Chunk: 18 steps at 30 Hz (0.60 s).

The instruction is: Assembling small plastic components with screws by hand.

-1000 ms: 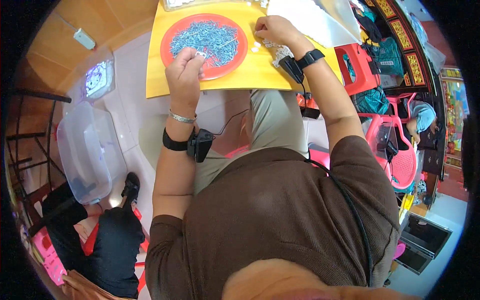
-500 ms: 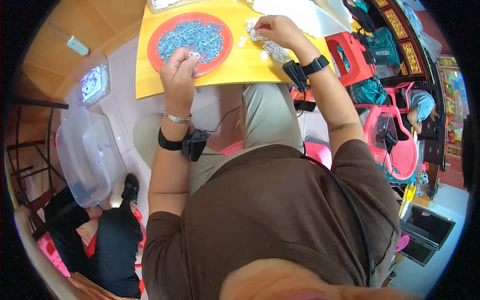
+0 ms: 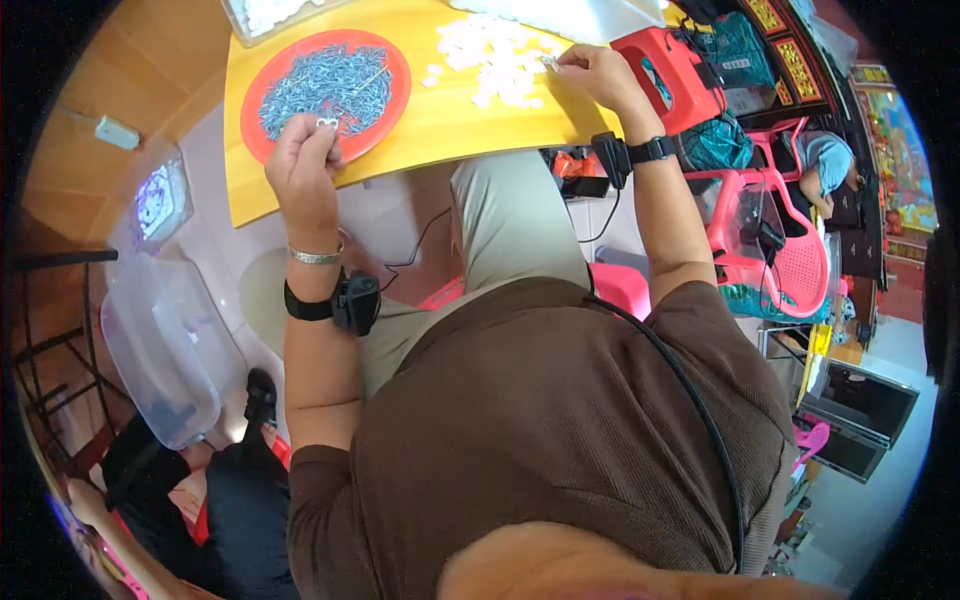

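Note:
My left hand is closed in a pinch over the near edge of a round red tray. Between its thumb and finger shows a small white plastic piece with openings in it. Thin grey metal pins, perhaps nails or screws, lie heaped in the tray. To the right, flat white plastic pieces are spread over the yellow table. At the right edge of that spread, my right hand has its fingertips together on a small pale piece, its detail too small to make out.
A clear box with white contents stands at the table's far left; white material lies at the far edge. Right of the table is a red stool. A clear tub sits on the floor, near another person's dark-clothed legs.
The view has shifted, so the tray and table sit farther left. My right hand has moved right, from above the white pieces to their edge. My left hand keeps its white piece by the tray.

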Each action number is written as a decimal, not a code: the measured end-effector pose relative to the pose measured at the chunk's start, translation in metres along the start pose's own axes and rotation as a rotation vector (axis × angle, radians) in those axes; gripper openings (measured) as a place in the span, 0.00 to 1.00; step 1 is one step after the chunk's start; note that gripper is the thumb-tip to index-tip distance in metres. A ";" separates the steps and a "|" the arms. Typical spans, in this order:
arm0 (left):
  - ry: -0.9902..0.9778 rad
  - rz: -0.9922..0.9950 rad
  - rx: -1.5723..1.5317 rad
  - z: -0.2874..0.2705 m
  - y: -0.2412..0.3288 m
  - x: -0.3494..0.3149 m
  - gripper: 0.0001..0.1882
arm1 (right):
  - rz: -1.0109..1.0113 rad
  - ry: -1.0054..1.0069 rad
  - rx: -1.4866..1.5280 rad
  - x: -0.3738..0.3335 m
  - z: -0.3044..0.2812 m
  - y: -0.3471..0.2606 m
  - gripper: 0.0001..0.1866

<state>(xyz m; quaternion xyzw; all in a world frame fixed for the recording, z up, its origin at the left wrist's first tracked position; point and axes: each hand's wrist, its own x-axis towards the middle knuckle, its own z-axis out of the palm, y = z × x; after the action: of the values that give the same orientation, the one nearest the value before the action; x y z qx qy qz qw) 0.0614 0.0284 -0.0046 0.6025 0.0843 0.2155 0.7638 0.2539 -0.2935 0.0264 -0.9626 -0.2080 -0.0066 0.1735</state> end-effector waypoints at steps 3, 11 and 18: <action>0.010 -0.001 -0.025 0.000 -0.003 -0.001 0.05 | 0.037 -0.020 0.121 -0.002 0.011 0.010 0.14; 0.037 -0.020 -0.026 0.002 -0.001 -0.001 0.06 | -0.092 -0.022 0.083 0.007 0.023 -0.008 0.12; 0.011 -0.013 0.015 0.000 -0.001 -0.001 0.06 | -0.141 0.053 -0.076 0.023 0.039 -0.020 0.12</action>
<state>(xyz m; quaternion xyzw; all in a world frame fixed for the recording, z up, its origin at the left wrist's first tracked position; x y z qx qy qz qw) 0.0606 0.0281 -0.0055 0.6064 0.0941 0.2133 0.7602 0.2650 -0.2546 -0.0014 -0.9510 -0.2700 -0.0521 0.1413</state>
